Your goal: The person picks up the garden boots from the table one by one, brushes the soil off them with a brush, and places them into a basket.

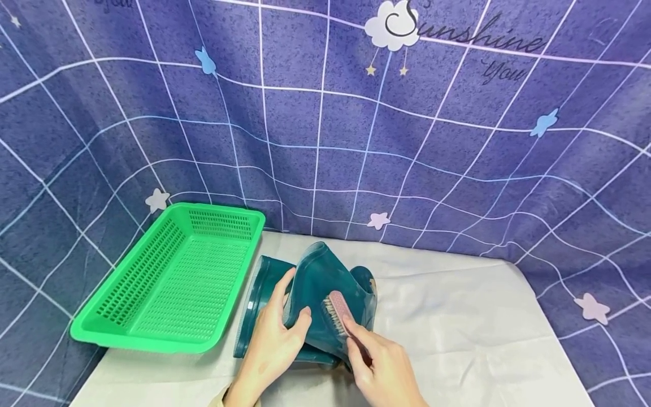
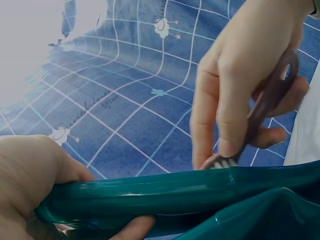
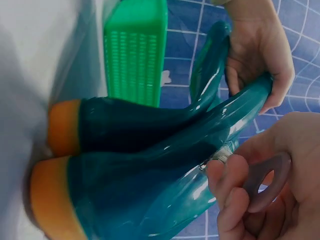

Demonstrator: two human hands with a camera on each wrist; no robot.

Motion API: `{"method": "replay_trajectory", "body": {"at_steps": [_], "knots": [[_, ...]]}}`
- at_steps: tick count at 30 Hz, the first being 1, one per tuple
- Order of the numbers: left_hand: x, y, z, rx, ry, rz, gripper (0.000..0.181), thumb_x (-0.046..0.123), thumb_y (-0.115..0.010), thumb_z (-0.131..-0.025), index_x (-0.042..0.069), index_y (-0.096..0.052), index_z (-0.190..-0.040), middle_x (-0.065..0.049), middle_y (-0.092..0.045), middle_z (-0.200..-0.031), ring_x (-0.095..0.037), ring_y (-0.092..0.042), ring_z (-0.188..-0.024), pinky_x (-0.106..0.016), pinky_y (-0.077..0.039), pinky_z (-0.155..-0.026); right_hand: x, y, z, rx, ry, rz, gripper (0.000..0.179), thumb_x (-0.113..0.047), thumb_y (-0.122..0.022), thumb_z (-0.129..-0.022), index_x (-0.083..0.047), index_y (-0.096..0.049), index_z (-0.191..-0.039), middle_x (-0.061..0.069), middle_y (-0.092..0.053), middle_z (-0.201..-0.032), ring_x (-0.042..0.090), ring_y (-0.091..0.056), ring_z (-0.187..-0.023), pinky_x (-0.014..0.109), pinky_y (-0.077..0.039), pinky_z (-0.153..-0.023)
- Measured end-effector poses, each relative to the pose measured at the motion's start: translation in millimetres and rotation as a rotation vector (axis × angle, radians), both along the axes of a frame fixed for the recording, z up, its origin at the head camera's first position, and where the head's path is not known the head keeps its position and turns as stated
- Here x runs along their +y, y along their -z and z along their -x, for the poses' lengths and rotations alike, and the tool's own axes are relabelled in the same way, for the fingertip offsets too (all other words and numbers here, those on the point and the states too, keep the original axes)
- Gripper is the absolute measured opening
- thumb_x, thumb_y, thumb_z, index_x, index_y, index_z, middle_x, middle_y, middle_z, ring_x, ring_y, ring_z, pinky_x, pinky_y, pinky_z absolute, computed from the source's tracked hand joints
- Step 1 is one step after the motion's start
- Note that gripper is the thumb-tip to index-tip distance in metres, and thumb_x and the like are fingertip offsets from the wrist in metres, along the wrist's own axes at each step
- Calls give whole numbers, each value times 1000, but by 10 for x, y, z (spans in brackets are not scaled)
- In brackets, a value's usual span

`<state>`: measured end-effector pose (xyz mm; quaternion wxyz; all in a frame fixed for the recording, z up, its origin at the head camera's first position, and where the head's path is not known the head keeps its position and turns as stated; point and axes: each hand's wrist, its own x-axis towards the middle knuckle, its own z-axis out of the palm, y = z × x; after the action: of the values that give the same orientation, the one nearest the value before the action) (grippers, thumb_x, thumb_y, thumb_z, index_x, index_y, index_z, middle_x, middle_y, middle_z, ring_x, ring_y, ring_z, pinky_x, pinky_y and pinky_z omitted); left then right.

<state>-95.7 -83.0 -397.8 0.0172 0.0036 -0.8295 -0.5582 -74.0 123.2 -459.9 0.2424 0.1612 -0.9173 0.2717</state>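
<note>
Left hand [image 1: 274, 336] grips glossy teal rubber boot [image 1: 317, 277]; right hand [image 1: 385, 362] grips pink pale-bristled brush [image 1: 339, 308] against shaft. Scrub seemingly underway, unfinished; second teal boot [image 1: 259, 288], left: progress unclear.

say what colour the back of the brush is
The brush has a pink back, seen best in the head view.

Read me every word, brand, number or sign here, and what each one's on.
"Sunshine": blue-purple cloth, head view, upper right; blurrier in the left wrist view.
"You": cloth, just below it, both views.
"You", partly cropped: cloth, head view, top left.
Other edge lettering on the cloth: too cropped or blurred.
None readable on the basket, brush or boots.
</note>
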Motion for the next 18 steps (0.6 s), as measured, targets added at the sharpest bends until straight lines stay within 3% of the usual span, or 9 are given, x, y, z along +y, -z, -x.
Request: {"method": "replay_trajectory", "body": {"at_steps": [1, 6, 8, 13, 18], "knots": [[-1, 1, 1, -1, 0, -1, 72, 17, -62, -95, 39, -25, -153, -2, -30, -161, -34, -36, -146, -58, -36, -113, 13, 17, -4, -10, 11, -3, 45, -21, -74, -86, -39, -67, -127, -21, -73, -108, -14, -55, -74, 10, -47, -66], [-5, 6, 9, 1, 0, -4, 72, 17, -62, -95, 38, -26, -153, -2, -30, -161, -33, -36, -146, -58, -37, -113, 73, 80, -19, -38, 40, -12, 46, -20, -75, -85, -40, -68, -126, -27, -67, -83, -13, -42, -61, 9, -38, -59], [-6, 8, 10, -4, 1, -7, 72, 18, -62, -95, 39, -26, -153, -3, -29, -162, -34, -36, -146, -58, -37, -113, 94, 93, -23, -34, 50, -16, 44, -19, -75, -84, -38, -69, -124, -26, -68, -82, -12, -42, -61, 11, -40, -59], [-8, 6, 11, -2, 3, -11, 72, 17, -62, -95, 40, -25, -153, -2, -29, -162, -34, -36, -146, -58, -37, -113, 114, 75, -28, -47, 110, 7, 41, -22, -77, -84, -37, -71, -121, -19, -75, -100, -11, -52, -66, 15, -46, -61], [-5, 4, 3, 6, -2, 5, 72, 18, -62, -95, 41, -26, -152, 0, -31, -161, -32, -36, -146, -59, -36, -113, 59, 0, -47, -84, 123, 69, 43, -23, -76, -86, -41, -68, -125, -21, -72, -90, -9, -40, -56, 11, -35, -55]]}}
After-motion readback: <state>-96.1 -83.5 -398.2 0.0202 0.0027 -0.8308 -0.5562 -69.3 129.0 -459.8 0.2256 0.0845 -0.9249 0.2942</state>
